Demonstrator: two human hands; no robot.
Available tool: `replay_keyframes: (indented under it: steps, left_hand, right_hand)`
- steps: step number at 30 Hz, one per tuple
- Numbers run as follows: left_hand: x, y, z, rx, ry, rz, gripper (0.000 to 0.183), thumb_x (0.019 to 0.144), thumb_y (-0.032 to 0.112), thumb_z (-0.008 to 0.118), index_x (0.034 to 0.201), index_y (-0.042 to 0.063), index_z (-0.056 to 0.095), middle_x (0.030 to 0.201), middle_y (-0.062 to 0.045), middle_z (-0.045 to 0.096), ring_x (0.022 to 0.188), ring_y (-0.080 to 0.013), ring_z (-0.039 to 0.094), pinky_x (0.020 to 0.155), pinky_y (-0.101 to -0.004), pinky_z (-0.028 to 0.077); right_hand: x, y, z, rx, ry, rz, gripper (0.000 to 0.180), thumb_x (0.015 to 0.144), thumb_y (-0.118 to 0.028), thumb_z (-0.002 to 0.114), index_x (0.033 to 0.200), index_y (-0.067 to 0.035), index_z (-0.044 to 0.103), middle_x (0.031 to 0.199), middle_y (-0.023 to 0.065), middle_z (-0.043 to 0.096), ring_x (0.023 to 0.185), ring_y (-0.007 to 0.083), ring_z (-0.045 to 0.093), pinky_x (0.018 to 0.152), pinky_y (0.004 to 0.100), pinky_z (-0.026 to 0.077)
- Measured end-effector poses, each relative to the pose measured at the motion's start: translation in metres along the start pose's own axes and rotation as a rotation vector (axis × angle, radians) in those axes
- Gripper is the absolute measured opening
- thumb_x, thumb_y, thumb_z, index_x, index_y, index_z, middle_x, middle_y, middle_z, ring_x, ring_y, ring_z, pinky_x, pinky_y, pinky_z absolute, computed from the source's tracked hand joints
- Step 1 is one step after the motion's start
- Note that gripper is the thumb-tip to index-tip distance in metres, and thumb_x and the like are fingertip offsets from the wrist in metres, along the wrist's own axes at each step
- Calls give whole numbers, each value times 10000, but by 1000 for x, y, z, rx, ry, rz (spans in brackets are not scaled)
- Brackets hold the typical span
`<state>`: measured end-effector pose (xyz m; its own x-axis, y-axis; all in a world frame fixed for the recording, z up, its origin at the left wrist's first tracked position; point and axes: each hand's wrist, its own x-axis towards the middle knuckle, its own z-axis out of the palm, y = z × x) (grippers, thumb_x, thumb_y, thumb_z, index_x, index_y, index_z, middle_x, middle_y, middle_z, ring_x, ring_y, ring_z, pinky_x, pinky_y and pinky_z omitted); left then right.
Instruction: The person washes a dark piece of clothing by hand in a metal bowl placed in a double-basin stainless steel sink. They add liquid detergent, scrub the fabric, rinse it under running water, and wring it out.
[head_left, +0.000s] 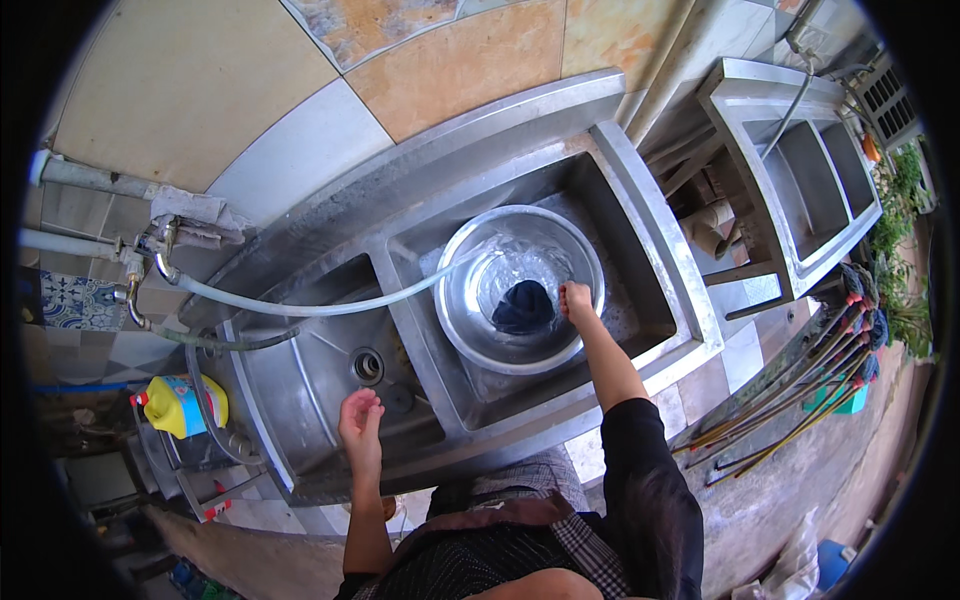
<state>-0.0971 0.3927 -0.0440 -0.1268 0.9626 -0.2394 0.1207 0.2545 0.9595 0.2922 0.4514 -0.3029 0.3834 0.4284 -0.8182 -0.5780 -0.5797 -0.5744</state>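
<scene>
A round metal basin stands in the right-hand compartment of a stainless steel sink. Water lies in the basin, with a dark bunched cloth in it. A translucent hose runs from a wall tap and ends over the basin. My right hand is at the basin's right side, fingers curled; whether it holds anything cannot be told. Above the left compartment, near its front edge, my left hand hangs with loosely bent fingers and holds nothing.
A yellow plastic jug is at the far left. A drain shows in the left compartment. Another steel sink stands at the upper right. Several mops lean at the right, near a green container. Tiled wall rises behind the sink.
</scene>
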Motion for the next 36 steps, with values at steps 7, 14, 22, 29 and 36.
replay_keyframes:
  steps: [7, 14, 22, 29, 36]
  left_hand:
    - [98, 1, 13, -252, 80, 31, 667, 776, -16, 552, 1341, 124, 228, 1353, -140, 289, 1142, -213, 392, 943, -351, 332]
    - [135, -7, 28, -460, -57, -63, 399, 801, -9, 543, 1129, 133, 366, 1279, -119, 391, 1126, -180, 414, 933, -356, 326]
    - [112, -19, 22, -371, 7, -111, 231, 834, 15, 526, 1010, 127, 426, 1151, -83, 496, 1036, -171, 494, 866, -347, 412]
    - [117, -19, 27, -425, 30, -115, 207, 845, 37, 524, 1016, 112, 435, 1130, -78, 511, 1022, -174, 506, 859, -351, 418]
    - [121, -28, 32, -405, 7, -155, 368, 834, 25, 526, 1177, 109, 425, 1178, -78, 482, 1033, -173, 493, 858, -350, 416]
  right_hand:
    - [24, 8, 24, -277, 125, -64, 196, 750, -97, 463, 628, -6, 587, 505, 82, 523, 392, 175, 490, 364, 302, 369]
    - [25, 16, 29, -315, 83, -76, 154, 770, -104, 492, 654, -30, 563, 507, 52, 507, 402, 150, 493, 337, 273, 379]
    - [19, 20, -1, -123, 48, 22, 148, 775, -120, 492, 664, -50, 561, 525, 41, 509, 413, 135, 486, 341, 250, 370]
    - [-23, 1, -8, 11, -126, 41, 173, 805, -137, 482, 654, -70, 533, 516, 16, 463, 410, 118, 428, 364, 229, 350]
    - [-115, -25, -33, 116, -392, -3, 199, 828, -147, 472, 643, -73, 483, 547, 14, 446, 444, 105, 402, 394, 223, 309]
